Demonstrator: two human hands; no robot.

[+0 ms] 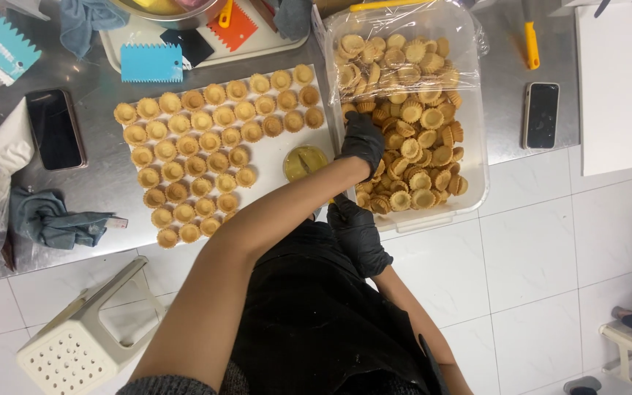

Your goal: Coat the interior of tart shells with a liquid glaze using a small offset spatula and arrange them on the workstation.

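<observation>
The left hand (363, 140), in a black glove, reaches into the clear tub (477, 146) and curls over the little golden tart shells (411, 157); I cannot tell if it holds one. The right hand (358, 232) is closed near the tub's front edge. The tub's long side runs away from the person.

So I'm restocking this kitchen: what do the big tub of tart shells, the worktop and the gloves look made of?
The tub looks like clear, slightly frosted plastic: the shells show through its walls. The worktop seems brushed stainless steel, grey with soft reflections. The gloves on the left hand and right hand look like thin matte black nitrile or latex; which one is unclear.
</observation>
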